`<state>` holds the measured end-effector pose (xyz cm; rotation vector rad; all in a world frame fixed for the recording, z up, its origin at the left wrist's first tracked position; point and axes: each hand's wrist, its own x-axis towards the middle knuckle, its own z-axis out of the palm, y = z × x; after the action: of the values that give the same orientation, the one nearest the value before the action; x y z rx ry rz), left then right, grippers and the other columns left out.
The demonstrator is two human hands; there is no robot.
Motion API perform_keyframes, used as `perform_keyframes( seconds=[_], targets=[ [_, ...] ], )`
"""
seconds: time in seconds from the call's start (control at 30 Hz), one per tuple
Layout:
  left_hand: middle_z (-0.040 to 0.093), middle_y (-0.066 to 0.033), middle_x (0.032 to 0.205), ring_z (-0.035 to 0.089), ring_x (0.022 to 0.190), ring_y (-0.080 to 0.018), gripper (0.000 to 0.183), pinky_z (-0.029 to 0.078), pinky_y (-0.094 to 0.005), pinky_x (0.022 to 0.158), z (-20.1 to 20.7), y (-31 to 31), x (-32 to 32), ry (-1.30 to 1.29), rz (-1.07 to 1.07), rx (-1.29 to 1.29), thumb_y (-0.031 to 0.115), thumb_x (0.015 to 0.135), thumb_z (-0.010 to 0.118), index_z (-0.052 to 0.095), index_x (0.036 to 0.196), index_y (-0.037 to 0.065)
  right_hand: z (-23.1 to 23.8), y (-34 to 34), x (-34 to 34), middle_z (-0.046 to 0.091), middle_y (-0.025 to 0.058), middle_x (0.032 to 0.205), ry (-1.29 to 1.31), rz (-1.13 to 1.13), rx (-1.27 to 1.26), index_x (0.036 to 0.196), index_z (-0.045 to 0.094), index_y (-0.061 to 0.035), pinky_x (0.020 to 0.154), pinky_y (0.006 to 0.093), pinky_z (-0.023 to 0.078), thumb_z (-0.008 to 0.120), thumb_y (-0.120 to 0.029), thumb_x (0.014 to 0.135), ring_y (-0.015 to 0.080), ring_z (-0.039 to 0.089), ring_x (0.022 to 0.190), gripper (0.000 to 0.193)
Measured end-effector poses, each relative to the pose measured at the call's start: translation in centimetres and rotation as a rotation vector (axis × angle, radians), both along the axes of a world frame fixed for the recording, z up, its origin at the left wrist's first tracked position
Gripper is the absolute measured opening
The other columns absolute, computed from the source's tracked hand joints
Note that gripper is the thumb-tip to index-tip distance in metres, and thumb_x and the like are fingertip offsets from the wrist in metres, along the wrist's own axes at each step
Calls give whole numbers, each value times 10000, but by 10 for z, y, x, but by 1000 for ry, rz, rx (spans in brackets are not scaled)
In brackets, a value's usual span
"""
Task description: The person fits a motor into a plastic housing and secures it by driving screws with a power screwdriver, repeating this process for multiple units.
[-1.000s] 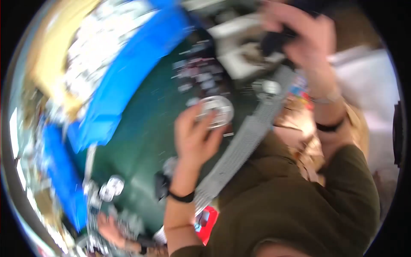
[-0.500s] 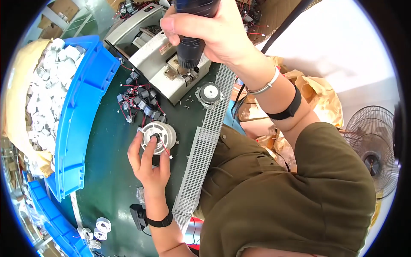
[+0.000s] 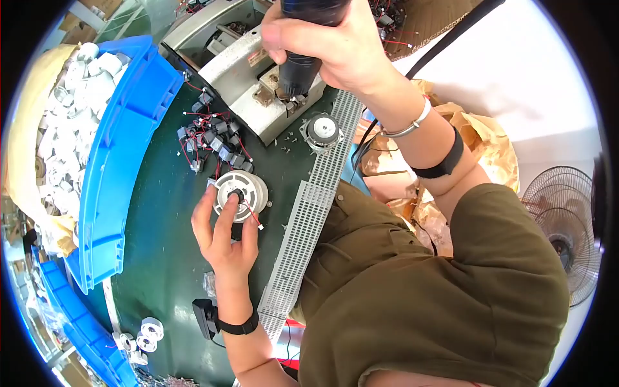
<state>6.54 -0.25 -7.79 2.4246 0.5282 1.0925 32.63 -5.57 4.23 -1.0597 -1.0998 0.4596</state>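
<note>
My right hand (image 3: 329,48) is wrapped round a black power screwdriver (image 3: 300,72), which points down at the front of a grey metal box-shaped machine (image 3: 274,113). The driver's tip is hard to make out among small metal parts there. Lower on the green bench, my left hand (image 3: 227,248) grips a white round plastic housing (image 3: 256,193). One finger presses a small dark part (image 3: 236,195) with red wires at its centre; the other fingers rest along the rim. A similar round unit with a metal ring (image 3: 323,131) lies by the perforated strip, apart from both hands.
Small grey motors with red wires (image 3: 216,142) lie heaped beside the machine, with loose screws (image 3: 287,139) near its corner. A blue bin (image 3: 106,168) of white plastic parts stands at left. A white perforated strip (image 3: 300,232) edges the bench. White rings (image 3: 149,332) sit lower left.
The view has shifted slightly, so the bench things sit a little differently in the picture. Both hands keep their holds, with the screwdriver still at the machine's front.
</note>
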Motion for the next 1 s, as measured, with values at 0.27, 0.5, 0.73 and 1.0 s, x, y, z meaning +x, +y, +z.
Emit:
perform_keyframes(
  seconds=[0.27,0.5,0.73,1.0],
  targets=[
    [563,-180,1134,567,980,-331,417,459,-387,813,7,-4,11,-4,109,97,108,589,793,652,981,98,36,-13,-37,576,61,677,252,243,94,1101,467,20,557,266,438,619,49,715,137,545,581,416],
    [572,-159,1100,576,928,-306,386,460,-385,774,5,-8,14,3,151,108,113,604,762,637,970,105,30,21,-85,499,-40,655,272,550,161,781,500,-51,519,224,371,678,-25,706,35,453,598,194],
    [559,-135,1091,566,867,-299,382,463,-380,729,4,-7,13,-9,146,124,145,603,774,640,959,111,16,33,-92,527,-28,652,31,284,91,728,533,-37,522,221,380,686,-43,704,45,475,581,155],
    [558,-131,1086,564,840,-289,375,466,-372,709,3,-6,13,-14,133,100,150,609,774,642,957,105,20,32,-92,566,19,683,233,427,-54,1137,465,43,516,235,432,658,16,720,77,528,560,461]
  ],
)
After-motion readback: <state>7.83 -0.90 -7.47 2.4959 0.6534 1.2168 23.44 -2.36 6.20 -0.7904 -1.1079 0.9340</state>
